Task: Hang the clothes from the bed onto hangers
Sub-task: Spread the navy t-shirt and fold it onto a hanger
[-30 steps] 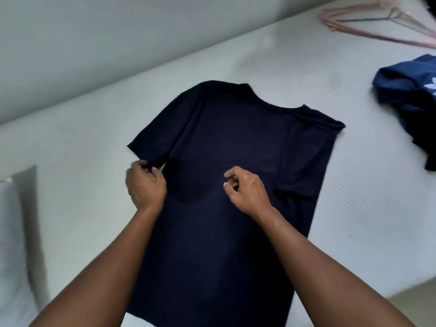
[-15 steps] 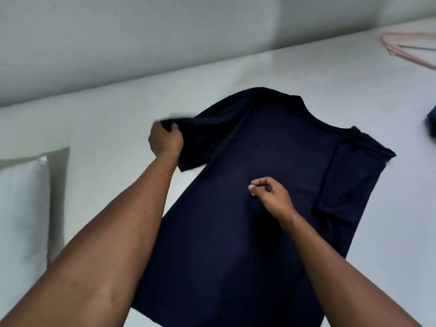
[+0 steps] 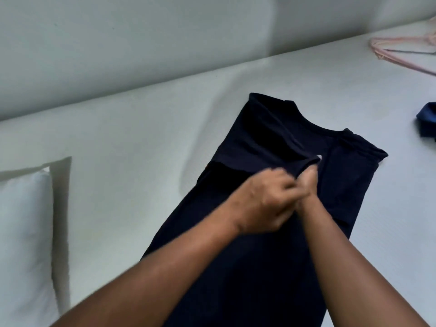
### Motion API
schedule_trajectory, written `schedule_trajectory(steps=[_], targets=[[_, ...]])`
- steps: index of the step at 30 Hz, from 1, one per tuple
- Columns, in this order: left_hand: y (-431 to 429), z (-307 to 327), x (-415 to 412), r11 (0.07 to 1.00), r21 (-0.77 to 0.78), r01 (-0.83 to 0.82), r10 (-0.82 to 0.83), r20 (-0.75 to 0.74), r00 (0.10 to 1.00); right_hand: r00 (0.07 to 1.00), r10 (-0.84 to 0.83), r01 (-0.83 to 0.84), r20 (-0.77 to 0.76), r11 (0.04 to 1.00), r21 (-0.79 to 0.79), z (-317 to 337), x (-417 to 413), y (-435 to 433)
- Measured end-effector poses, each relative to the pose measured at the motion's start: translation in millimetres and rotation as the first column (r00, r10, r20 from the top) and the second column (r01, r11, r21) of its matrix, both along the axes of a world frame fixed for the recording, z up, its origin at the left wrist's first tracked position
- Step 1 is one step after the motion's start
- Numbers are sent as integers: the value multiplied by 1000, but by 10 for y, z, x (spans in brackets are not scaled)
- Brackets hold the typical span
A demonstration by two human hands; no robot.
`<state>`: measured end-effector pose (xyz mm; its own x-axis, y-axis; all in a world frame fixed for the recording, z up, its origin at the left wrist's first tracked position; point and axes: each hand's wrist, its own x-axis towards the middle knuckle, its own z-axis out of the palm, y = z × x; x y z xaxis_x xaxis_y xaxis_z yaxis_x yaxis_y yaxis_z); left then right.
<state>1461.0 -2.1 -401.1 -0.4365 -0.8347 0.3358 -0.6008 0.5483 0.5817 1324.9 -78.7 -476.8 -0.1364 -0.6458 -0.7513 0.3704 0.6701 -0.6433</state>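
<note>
The white bed [image 3: 141, 161] bears a dark navy T-shirt [image 3: 247, 267], flat, with one sleeve [image 3: 278, 147] folded across its chest (collar at the far end). The blurred left hand [image 3: 264, 199] pinches the sleeve's hem; the right hand [image 3: 309, 182] is half hidden, so I cannot tell its grip.

Both bare forearms reach forward from the lower edge and meet at the wrists. The left hand [image 3: 264, 201], blurred, lies over the right, fingers curled on the folded sleeve hem of the dark navy cotton T-shirt [image 3: 271, 142]. The right hand [image 3: 308, 182] is mostly hidden, so its grip cannot be told.
</note>
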Motion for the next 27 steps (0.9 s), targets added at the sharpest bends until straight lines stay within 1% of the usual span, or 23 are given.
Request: schedule_trajectory(steps=[1,2,3,4,5,6,7,8,9,10,11,13,14,16,17,18,19,21,23,24,25,26,27], targets=[[227,-119,-23,999,10,-44,44,1,999,995,-48,44,86,998,53,-73,-70,-18],[436,-258,27,989,40,-141,141,13,990,992,-56,45,113,995,94,-126,-125,-19],[639,-399,128,956,88,-281,277,51,960,994,-17,5,106,994,114,-159,-174,-9],[822,-538,281,885,141,-444,429,125,894,997,60,-66,47,990,128,-175,-201,0],[1016,-669,452,771,189,-608,564,239,790,988,149,-143,-28,980,141,-138,-200,25],[1204,-768,632,629,229,-743,649,372,664,965,236,-216,-113,962,164,-102,-182,41],[1381,-850,807,485,269,-832,672,493,552,926,324,-291,-193,940,180,-82,-150,43],[1584,-897,952,362,314,-878,651,589,479,882,396,-354,-255,915,194,-69,-127,76],[1743,-926,1084,273,362,-891,612,649,451,853,437,-395,-287,898,192,-25,-82,83],[1920,-939,1187,222,413,-883,574,677,461,836,457,-419,-304,889,184,18,-45,113],[2061,-950,1277,201,456,-867,546,682,486,827,461,-430,-322,888,166,43,-13,123],[2248,-916,1415,190,530,-826,520,659,543,836,413,-406,-362,909,98,113,61,82],[2314,-859,1453,191,569,-800,534,624,571,851,370,-379,-373,924,53,163,86,55],[2370,-768,1458,232,622,-747,605,510,612,878,283,-325,-386,945,-47,272,89,-106],[2408,-698,1414,283,613,-738,636,456,622,897,223,-282,-381,953,-109,362,77,-181],[2460,-610,1337,364,572,-735,651,408,640,912,152,-230,-382,959,-167,454,23,-248],[2516,-549,1235,467,508,-724,642,368,672,921,74,-169,-383,960,-221,525,-59,-319],[2696,-465,957,651,389,-651,572,312,759,892,-42,-83,-450,964,-255,596,-339,-378],[2893,-450,657,747,338,-572,463,354,813,805,-96,-39,-585,976,-214,587,-681,-327],[2988,-475,513,769,332,-546,405,408,818,731,-69,-57,-679,985,-161,550,-833,-254],[3102,-511,392,784,336,-522,345,463,816,629,-20,-88,-777,991,-97,489,-961,-136],[3217,-550,285,797,353,-490,275,509,815,531,33,-118,-847,992,-35,426,-1045,1],[3335,-582,200,803,387,-453,197,546,815,458,44,-133,-888,991,-20,364,-1075,165]])
